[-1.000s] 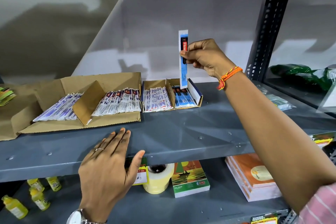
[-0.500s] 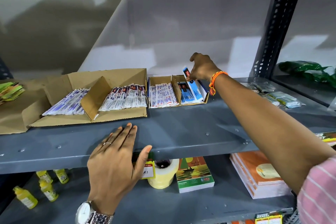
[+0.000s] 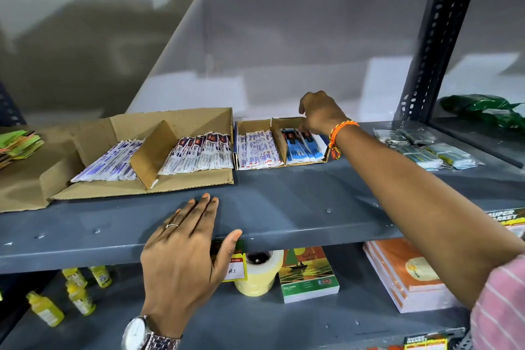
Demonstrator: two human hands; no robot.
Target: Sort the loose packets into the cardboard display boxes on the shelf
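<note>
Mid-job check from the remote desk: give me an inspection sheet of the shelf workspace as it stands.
Surface: grey metal shelf, front strip bare.
Job's things: small two-compartment cardboard box; white packets in the left compartment, blue packets in the right. Larger cardboard box with two rows of white packets.
Clutter: loose clear-wrapped packs to the right; green-orange stack at far left.
Hands: right hand reaches into the blue compartment, fingertips on the packets; left hand flat on the shelf edge, holding nothing.
Cables: nothing seen.
Surroundings: lower shelf holds a tape roll, notebooks, yellow bottles.
</note>
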